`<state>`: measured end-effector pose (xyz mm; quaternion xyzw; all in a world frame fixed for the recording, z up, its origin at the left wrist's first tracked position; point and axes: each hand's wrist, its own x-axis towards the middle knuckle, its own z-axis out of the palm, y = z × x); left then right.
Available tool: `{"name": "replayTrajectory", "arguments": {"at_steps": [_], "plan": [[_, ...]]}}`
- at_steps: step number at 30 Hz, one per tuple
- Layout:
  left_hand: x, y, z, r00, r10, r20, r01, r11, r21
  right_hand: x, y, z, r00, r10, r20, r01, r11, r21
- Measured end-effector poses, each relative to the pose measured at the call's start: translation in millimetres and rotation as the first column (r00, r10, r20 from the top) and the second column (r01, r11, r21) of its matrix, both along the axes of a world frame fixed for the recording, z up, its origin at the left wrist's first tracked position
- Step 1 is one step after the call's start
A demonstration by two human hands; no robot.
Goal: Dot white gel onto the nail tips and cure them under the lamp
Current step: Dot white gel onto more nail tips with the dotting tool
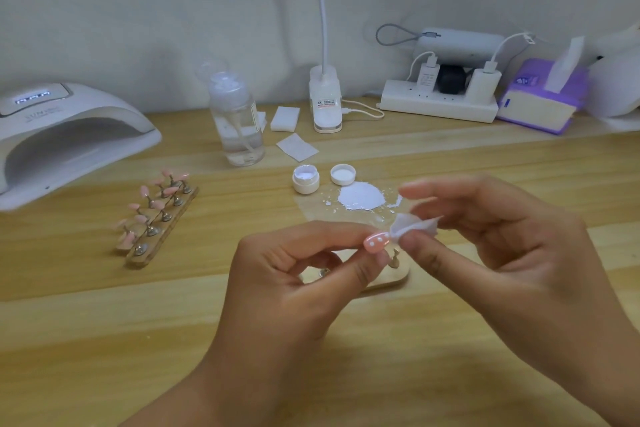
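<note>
Nail tip (375, 242), pink and already carrying a few white dots, is held up over the desk (104, 322) in front of the person, well clear of the nail lamp (69, 135) at the far left. The left hand (294, 281) pinches it between thumb and forefinger, those fingers (346, 232) pressed on its edges. The right hand (502, 246) pinches a small crumpled white wipe (414, 225) in its fingers (414, 243), the other fingers loosely spread, with the wipe touching the end of the tip. So dotting on this piece looks done or is being tidied, and curing is yet to come for it. The gel pot (305, 179) stands open with its lid (343, 174) just beside it, and a puddle of white gel (361, 197) lies on a clear sheet near them, which suggests more dotting is planned. The rack of nail tips (156, 218) sits between the lamp and the hands; whether those tips bear dots is too blurred to tell. The lamp's display is lit. A wooden stand (391, 279) lies partly hidden under the hands.
</note>
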<state>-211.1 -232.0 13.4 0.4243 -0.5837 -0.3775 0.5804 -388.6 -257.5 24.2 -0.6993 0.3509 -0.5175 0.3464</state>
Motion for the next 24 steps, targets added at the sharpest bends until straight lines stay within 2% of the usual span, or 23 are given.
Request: {"name": "replayTrajectory", "arguments": {"at_steps": [14, 24], "plan": [[0.1, 1.0, 0.4, 1.000, -0.008, 0.001, 0.008, 0.999, 0.033, 4.3, 8.5, -1.5, 0.994, -0.083, -0.073, 0.074, 0.991, -0.115], [0.3, 1.2, 1.3, 0.999, 0.005, 0.051, -0.004, 1.000, -0.009, 7.2, 11.1, 1.7, 0.989, -0.113, -0.095, 0.095, 0.980, -0.172]]}}
